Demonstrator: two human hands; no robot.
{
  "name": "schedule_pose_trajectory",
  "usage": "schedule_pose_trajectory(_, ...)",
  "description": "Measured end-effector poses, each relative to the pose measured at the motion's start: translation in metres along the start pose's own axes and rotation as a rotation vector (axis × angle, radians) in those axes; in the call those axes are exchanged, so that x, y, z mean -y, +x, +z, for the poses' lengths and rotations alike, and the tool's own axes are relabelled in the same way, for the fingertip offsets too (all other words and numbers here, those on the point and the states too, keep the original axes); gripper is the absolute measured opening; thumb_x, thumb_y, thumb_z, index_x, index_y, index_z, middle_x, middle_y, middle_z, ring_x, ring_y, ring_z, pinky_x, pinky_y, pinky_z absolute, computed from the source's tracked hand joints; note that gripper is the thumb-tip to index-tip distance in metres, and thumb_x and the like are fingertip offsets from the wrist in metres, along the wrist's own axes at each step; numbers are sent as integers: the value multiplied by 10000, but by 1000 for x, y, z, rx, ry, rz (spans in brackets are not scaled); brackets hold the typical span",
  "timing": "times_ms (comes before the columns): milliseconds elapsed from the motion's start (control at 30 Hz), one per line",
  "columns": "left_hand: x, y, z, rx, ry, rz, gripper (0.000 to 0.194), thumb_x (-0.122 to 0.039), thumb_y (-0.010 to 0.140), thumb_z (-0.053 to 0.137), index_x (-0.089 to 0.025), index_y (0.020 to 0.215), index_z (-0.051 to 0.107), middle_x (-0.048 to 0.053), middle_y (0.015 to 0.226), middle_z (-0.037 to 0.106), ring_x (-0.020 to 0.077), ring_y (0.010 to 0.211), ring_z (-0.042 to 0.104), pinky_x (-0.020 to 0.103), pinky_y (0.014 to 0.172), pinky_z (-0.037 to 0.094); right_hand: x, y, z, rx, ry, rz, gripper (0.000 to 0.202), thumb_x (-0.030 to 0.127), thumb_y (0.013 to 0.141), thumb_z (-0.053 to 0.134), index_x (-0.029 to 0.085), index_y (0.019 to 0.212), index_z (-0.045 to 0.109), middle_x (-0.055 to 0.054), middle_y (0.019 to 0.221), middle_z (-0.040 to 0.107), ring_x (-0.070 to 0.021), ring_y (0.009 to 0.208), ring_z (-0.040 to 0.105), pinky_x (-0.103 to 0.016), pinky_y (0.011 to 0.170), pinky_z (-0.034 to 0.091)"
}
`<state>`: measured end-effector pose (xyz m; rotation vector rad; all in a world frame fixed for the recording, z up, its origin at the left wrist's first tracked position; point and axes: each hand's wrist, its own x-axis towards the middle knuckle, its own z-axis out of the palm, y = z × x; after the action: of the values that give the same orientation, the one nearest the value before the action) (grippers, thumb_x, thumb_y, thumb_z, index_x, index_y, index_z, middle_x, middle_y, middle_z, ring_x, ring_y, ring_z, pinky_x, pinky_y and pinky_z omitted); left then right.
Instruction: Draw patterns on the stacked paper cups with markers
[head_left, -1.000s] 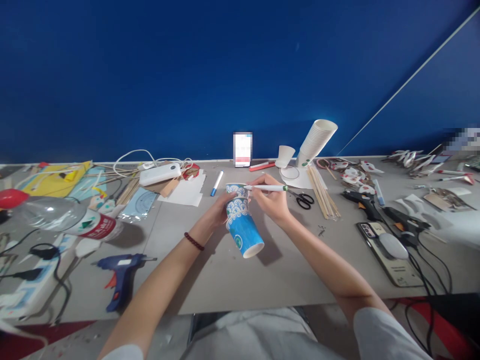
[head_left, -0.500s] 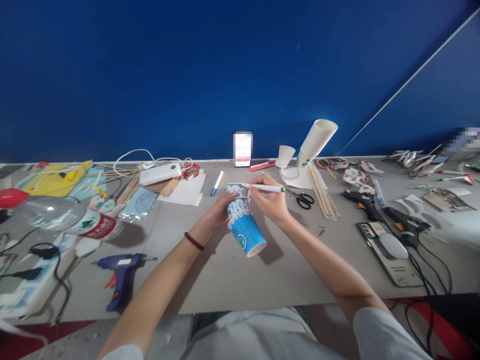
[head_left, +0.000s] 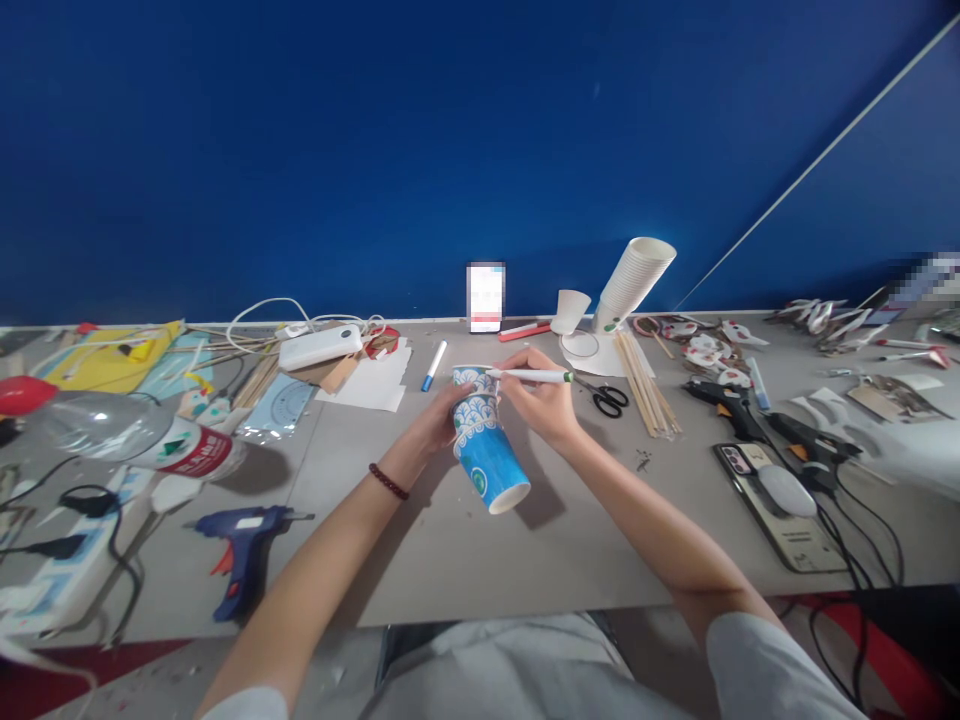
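Note:
A blue-and-white paper cup piece (head_left: 491,460) with scale-like patterns and a green round mark is held tilted above the table, its open end toward me at lower right. My left hand (head_left: 439,420) grips its upper left side. In my right hand (head_left: 541,400) is a white marker with a green end (head_left: 536,376), its tip at the upper patterned part of the cup. A white marker with a blue cap (head_left: 434,366) lies just beyond my left hand. Behind the cup a lit phone (head_left: 486,298) leans on the blue wall.
Stacked white cups (head_left: 636,285), black scissors (head_left: 609,401) and wooden sticks (head_left: 646,385) are at right, with black glue guns (head_left: 726,405) and a phone (head_left: 780,510) farther over. At left are a blue glue gun (head_left: 244,550), a bottle (head_left: 135,430) and a power strip (head_left: 97,560).
The cup piece has turned slightly, its green mark and lower end shifting a little to the left. Both hands have barely moved.

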<state>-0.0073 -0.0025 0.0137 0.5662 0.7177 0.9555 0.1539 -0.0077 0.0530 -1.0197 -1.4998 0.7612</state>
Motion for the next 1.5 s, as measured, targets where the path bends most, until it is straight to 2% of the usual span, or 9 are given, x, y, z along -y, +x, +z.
schedule_pose_trajectory(167, 1, 1, -2, -37, -3, -29, 224, -279, 791, 673, -103, 930, 671, 101, 751, 727, 209, 649, 692, 338, 693, 581, 1, 1, -1, -10, 45, 11, 79, 140, 753, 573, 209, 752, 611, -36, 807, 719, -196, 791, 695, -307, 670, 525)
schedule_pose_trajectory(367, 1, 2, -3, -57, -29, -51, 280, -276, 808, 638, -99, 1025, 654, 111, 785, 738, 223, 692, 714, 349, 725, 588, 0, 2, -1, -13, 101, 20, 84, 135, 745, 567, 215, 743, 592, -25, 764, 695, -218, 849, 715, -290, 636, 520)
schedule_pose_trajectory(633, 0, 4, -5, -46, -36, -94, 408, -335, 852, 547, -50, 1131, 632, 160, 848, 745, 266, 714, 725, 360, 636, 582, -2, 4, -1, -44, 107, 27, 80, 139, 726, 568, 214, 732, 594, -7, 740, 668, -187, 738, 662, -302, 647, 500)
schedule_pose_trajectory(800, -3, 5, -7, -72, -61, -63, 425, -361, 842, 547, -58, 1121, 650, 153, 854, 748, 285, 794, 730, 368, 676, 583, -1, 4, -1, -50, 82, 19, 72, 145, 729, 571, 212, 729, 595, -6, 750, 674, -180, 724, 649, -298, 643, 480)
schedule_pose_trajectory(933, -4, 5, -5, -54, -67, -12, 417, -361, 810, 601, -66, 1098, 666, 142, 856, 750, 288, 835, 725, 380, 747, 577, -3, 3, 0, -42, 32, 19, 63, 157, 741, 579, 211, 745, 609, 4, 746, 664, -161, 690, 619, -285, 630, 471)
schedule_pose_trajectory(1100, -3, 5, -3, -67, -56, 19, 414, -338, 796, 634, -63, 1104, 663, 130, 813, 744, 283, 814, 722, 382, 751, 574, -3, 3, 0, -25, 19, -19, 59, 172, 770, 585, 206, 793, 628, -5, 771, 668, -163, 728, 630, -279, 652, 496)
schedule_pose_trajectory(1300, 0, 6, -2, -90, -69, 42, 289, -269, 810, 637, -96, 1039, 670, 106, 820, 743, 260, 826, 721, 386, 821, 566, -2, 1, -1, 2, -79, -75, 75, 232, 813, 603, 211, 861, 657, -23, 830, 711, -172, 762, 655, -299, 703, 520)
schedule_pose_trajectory(1500, 3, 9, -5, -57, -45, 57, 241, -275, 821, 650, -106, 988, 690, 98, 837, 747, 252, 869, 715, 367, 850, 554, -5, 0, 0, 4, -141, -71, 110, 251, 805, 617, 223, 894, 675, -25, 875, 745, -181, 776, 680, -310, 728, 534)
